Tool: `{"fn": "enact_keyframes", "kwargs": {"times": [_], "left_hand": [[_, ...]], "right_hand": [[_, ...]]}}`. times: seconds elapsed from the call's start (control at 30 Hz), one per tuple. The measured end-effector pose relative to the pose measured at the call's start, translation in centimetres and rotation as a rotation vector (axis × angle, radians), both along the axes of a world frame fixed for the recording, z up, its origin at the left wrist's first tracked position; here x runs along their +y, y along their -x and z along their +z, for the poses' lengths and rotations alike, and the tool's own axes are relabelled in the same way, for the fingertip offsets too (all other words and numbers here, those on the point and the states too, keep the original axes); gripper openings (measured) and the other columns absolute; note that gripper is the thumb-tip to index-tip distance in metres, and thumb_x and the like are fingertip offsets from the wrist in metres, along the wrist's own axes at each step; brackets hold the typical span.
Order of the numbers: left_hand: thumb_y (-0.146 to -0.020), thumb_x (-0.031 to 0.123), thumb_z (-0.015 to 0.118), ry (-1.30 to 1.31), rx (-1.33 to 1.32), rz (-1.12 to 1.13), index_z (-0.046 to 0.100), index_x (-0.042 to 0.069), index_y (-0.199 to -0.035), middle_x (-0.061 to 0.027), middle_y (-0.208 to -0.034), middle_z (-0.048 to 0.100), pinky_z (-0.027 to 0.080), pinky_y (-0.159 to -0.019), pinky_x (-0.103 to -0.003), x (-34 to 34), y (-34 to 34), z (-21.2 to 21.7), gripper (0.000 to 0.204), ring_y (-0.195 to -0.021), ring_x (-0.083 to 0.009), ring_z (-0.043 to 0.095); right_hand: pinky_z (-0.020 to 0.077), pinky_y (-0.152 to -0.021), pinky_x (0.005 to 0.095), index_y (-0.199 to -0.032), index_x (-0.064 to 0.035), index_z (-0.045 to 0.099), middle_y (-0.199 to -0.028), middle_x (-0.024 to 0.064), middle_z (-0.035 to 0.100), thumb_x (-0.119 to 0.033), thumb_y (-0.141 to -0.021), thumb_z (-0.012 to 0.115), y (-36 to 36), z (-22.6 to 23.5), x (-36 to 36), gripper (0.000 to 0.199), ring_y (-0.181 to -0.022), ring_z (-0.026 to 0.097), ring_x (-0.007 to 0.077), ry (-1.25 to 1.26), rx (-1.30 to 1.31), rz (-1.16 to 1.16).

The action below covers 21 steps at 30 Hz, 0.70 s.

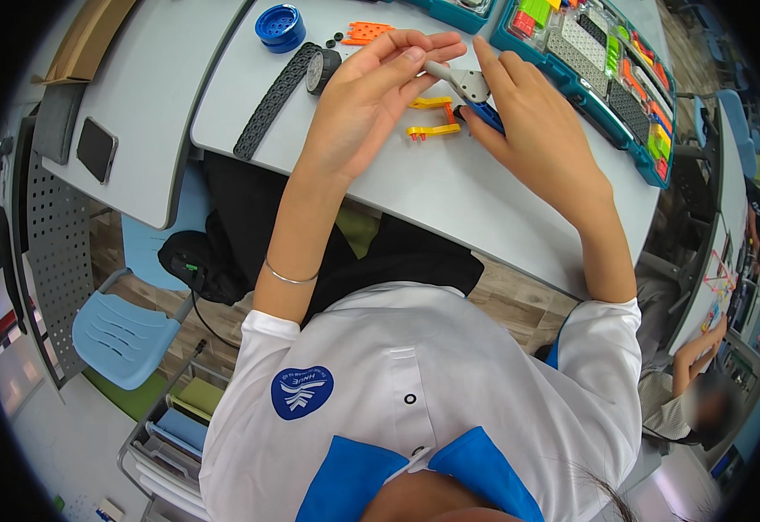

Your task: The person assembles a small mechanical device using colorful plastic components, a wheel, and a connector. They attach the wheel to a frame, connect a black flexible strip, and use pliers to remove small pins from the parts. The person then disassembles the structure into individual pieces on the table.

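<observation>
My right hand grips a grey-and-blue tool that looks like pliers or a part puller. Its light grey end points left toward my other hand. My left hand has its thumb and fingers drawn together around the tip of that end. Whether something small sits between those fingers is hidden. Below the tool lies a yellow and orange piece with red pegs. A black tyre with a grey hub stands beside my left hand, next to a long black tread strip.
Farther back are a blue wheel rim, small black bits and an orange plate. A teal case of coloured building parts lies at the right. A phone rests on the left table. Blue chairs stand below; another person sits at far right.
</observation>
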<state>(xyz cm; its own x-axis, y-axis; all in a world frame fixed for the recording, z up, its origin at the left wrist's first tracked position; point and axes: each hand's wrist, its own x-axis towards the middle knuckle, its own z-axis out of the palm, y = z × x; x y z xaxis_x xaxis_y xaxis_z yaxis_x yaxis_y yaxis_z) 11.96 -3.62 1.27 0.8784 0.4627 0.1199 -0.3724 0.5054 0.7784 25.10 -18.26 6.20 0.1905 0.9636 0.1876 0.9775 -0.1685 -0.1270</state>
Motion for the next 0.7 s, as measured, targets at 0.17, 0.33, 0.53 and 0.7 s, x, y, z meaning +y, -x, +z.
{"fn": "enact_keyframes", "kwargs": {"times": [0.17,0.33,0.53,0.7], "left_hand": [[-0.101,0.015,0.053,-0.022,0.044,-0.033,0.056,0.004,-0.114,-0.0221,-0.136,0.056,0.042,-0.107,-0.037,0.0,0.3,0.3,0.018,-0.132,-0.0288,0.051],[-0.101,0.017,0.054,-0.002,0.022,-0.024,0.057,0.005,-0.115,-0.0217,-0.136,0.056,0.043,-0.105,-0.036,0.0,0.1,0.1,0.019,-0.132,-0.0288,0.051],[-0.102,0.018,0.054,0.085,-0.034,-0.023,0.056,0.003,-0.118,-0.0232,-0.137,0.055,0.042,-0.107,-0.038,-0.8,-0.8,0.0,0.022,-0.132,-0.0314,0.051],[-0.102,0.017,0.053,0.095,-0.058,-0.036,0.056,0.002,-0.119,-0.0243,-0.137,0.055,0.039,-0.112,-0.040,-1.3,-1.4,0.1,0.023,-0.132,-0.0326,0.050]], "right_hand": [[0.0519,-0.082,0.0372,-0.138,0.0064,0.045,-0.109,0.0150,0.057,-0.020,-0.080,0.075,0.2,0.1,0.3,0.070,-0.101,0.059,0.0288,-0.007,-0.026,-0.002],[0.0517,-0.082,0.0373,-0.138,0.0051,0.045,-0.108,0.0133,0.057,-0.019,-0.080,0.075,0.1,0.2,0.3,0.070,-0.101,0.059,0.0284,-0.015,-0.009,0.005],[0.0517,-0.082,0.0384,-0.135,0.0043,0.048,-0.106,0.0130,0.059,-0.020,-0.082,0.074,-0.4,0.6,-0.2,0.064,-0.101,0.060,0.0288,-0.020,0.008,-0.003],[0.0522,-0.080,0.0395,-0.132,0.0038,0.050,-0.103,0.0132,0.060,-0.022,-0.083,0.073,-0.8,1.0,-0.7,0.059,-0.098,0.062,0.0293,-0.027,-0.018,-0.006]]}}
